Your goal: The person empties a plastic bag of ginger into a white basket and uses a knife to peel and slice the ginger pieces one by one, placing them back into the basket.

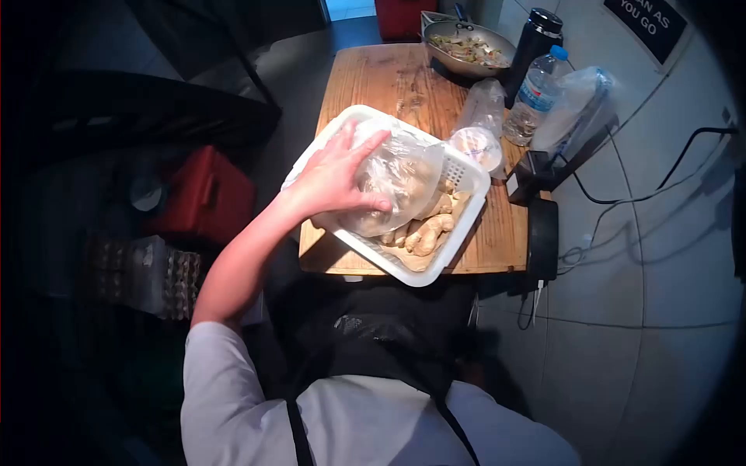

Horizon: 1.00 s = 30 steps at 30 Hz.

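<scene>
While the left hand [330, 179] lies palm down over the clear plastic bag [408, 167], its fingers are spread wide and the thumb stands well out to the side; whether any film is pinched beneath them, I cannot tell. The right hand is out of view. Under and just beyond the thumb, pale ginger [426, 233] sits in the white basket [479, 194], part of it covered by the bag. The basket stands askew on the wooden table [350, 74], its near corner jutting past the edge on the wearer's side. Farther out from the fingertips are a pan of food [470, 53] and a water bottle [532, 105].

With that overhang, pressure seems best kept light and over the supported part — a hard push near the corner could tip the basket. Gathering loose film between thumb and fingers, rather than dragging a flat palm, would likely avoid snagging the knobbly pieces.
</scene>
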### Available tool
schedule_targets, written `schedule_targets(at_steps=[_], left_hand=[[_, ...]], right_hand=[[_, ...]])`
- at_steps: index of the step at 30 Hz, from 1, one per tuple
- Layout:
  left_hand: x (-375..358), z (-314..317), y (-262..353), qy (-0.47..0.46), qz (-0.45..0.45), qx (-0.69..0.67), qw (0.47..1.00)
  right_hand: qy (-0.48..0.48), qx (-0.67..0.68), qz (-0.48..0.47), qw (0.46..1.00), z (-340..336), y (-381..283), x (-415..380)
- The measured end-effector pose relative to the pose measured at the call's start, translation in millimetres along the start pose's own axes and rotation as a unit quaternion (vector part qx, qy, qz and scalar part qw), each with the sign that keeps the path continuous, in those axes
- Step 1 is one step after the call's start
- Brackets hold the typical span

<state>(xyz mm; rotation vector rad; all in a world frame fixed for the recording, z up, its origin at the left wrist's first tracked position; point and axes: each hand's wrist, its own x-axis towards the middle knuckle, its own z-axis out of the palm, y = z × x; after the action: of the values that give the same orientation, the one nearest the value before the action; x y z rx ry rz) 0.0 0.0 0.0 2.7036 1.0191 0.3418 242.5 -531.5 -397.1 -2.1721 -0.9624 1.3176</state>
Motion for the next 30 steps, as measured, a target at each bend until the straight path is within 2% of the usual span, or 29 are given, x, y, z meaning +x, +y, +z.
schedule_targets(at_steps=[2,3,5,6,8,9,11,13,15,17,19,21,23,24,25,27,30], left_hand=[[18.7,9.2,-7.8,-0.015,0.029,-0.024,0.999],[12.9,11.1,0.7,-0.06,0.006,-0.086,0.994],[30.2,5.6,-19.7,-0.074,-0.013,-0.197,0.978],[35.7,8.8,-32.5,-0.061,-0.002,-0.303,0.951],[38.3,16.6,-58.1,-0.044,0.01,-0.508,0.86],[39.4,5.4,-62.0,-0.017,0.049,-0.543,0.838],[49.3,-33.8,-50.2,0.082,0.064,-0.538,0.837],[64.0,-74.3,-21.1,0.177,-0.006,-0.645,0.743],[87.7,-110.1,-33.1,0.199,-0.004,-0.718,0.667],[123.4,-149.0,-69.0,0.151,0.136,-0.724,0.659],[142.5,-175.7,-41.4,0.23,0.242,-0.609,0.72],[187.8,-185.4,-38.0,0.328,0.148,-0.539,0.761],[240.7,-166.1,-65.7,0.306,0.225,-0.482,0.789],[250.8,-152.1,-59.6,0.238,0.17,-0.588,0.754],[256.0,-133.5,-55.3,0.231,0.131,-0.592,0.76],[264.2,-103.6,-60.0,0.202,0.12,-0.559,0.795],[286.5,-45.0,-78.4,0.159,0.112,-0.507,0.84]], right_hand=[[0.031,0.067,0.055,0.996,-15.7,-52.4,-9.7],[0.045,0.036,0.042,0.997,-5.6,-41.2,-56.5],[0.13,-0.044,-0.04,0.99,-7.2,-29.2,-49.4],[0.141,-0.013,-0.026,0.99,-10.0,-31.5,-48.5],[0.155,0.048,0.009,0.987,-22.6,-50.3,-69.8],[0.175,0.042,-0.001,0.984,-22.1,-56.6,-76.4],[0.21,0.026,-0.017,0.977,-19.3,-63.1,-87.9],[0.214,0.028,-0.011,0.976,-21.6,-66.1,-94.2],[0.236,0.004,-0.017,0.972,-34.8,-77.5,-88.0],[0.271,-0.034,-0.027,0.962,-44.1,-100.1,-76.1],[0.302,0.066,-0.071,0.949,-67.2,-165.8,-71.3],[0.311,0.197,-0.084,0.926,-84.7,-215.8,-61.0],[0.296,0.358,-0.068,0.883,-94.4,-243.9,-45.5],[0.323,0.279,-0.143,0.893,-99.0,-254.7,-36.1],[0.344,0.196,-0.218,0.892,-103.6,-265.2,-25.8],[0.362,0.13,-0.29,0.877,-108.3,-298.3,-14.6],[0.357,0.186,-0.294,0.867,-107.7,-351.5,-13.0]])
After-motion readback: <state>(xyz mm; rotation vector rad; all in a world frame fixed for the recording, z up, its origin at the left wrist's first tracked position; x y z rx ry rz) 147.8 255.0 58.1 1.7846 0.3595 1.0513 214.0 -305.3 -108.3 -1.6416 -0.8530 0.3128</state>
